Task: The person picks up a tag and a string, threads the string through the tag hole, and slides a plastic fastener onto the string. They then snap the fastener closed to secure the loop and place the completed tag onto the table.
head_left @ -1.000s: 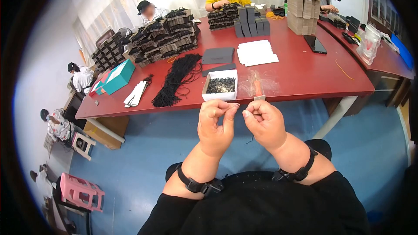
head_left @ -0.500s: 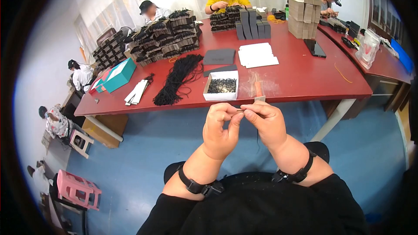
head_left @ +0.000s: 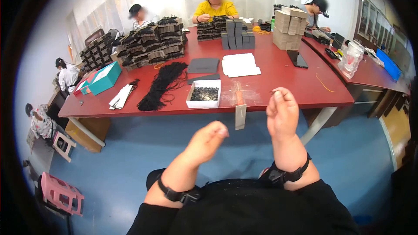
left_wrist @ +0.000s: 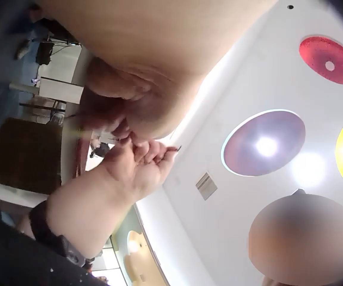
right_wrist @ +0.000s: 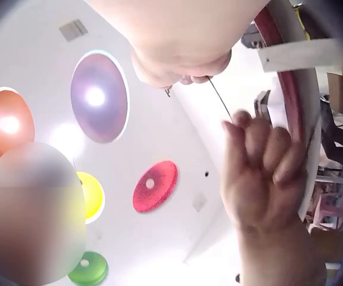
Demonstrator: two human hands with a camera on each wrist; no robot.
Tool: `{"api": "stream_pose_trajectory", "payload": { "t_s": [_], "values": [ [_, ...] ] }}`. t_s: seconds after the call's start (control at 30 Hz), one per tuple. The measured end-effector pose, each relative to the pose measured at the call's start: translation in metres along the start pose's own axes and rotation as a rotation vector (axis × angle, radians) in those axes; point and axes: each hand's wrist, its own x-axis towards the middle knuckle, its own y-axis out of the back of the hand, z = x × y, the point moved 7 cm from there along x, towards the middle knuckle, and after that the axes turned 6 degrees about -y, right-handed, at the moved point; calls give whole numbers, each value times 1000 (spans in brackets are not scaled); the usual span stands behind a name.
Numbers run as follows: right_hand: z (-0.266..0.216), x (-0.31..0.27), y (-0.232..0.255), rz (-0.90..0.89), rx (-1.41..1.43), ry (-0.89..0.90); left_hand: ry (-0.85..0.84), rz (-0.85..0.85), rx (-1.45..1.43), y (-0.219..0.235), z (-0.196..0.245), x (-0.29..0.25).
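Note:
A thin black cord (right_wrist: 220,98) runs taut between the two hands in the right wrist view. My left hand (head_left: 207,143), lower and nearer the body, pinches one end between thumb and fingers. My right hand (head_left: 283,111), raised in front of the table edge, grips the other part with curled fingers. A tiny dark tip (right_wrist: 168,92) sticks out past the right fingertips. In front of the hands, a white box (head_left: 203,104) of small dark pieces sits near the table's edge, with a bundle of black cords (head_left: 161,87) left of it.
On the red table (head_left: 261,106), an orange piece (head_left: 240,97) lies under clear film, with a grey strip (head_left: 240,117) jutting over the edge. White cards (head_left: 241,65), a phone (head_left: 297,59) and stacked card bundles (head_left: 150,43) lie farther back. Other people sit around.
The hands, together at the fingertips half a second ago, have come apart. The left moved down and left, the right up and right. The head view has shifted and the grey strip now shows fully.

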Motion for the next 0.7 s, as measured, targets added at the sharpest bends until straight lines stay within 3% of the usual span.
{"api": "stream_pose_trajectory", "payload": {
  "t_s": [0.13,0.2,0.33,0.37,0.43,0.53,0.7],
  "values": [
    [-3,2,27,122,-217,-37,-7,153,310,30,14,-7],
    [-3,2,27,143,-335,58,-64,192,416,38,28,-6],
    [2,-3,22,105,-314,-40,-97,418,124,56,29,-11],
    [6,-5,22,101,-310,-47,-115,382,166,49,36,-10],
    [28,-12,11,-62,-195,-222,-145,271,188,25,53,-2],
    [51,-29,-18,-126,-93,-353,-363,148,300,-6,68,9],
    [77,-49,-37,-125,72,-587,-311,297,351,-1,61,9]
  ]
}}
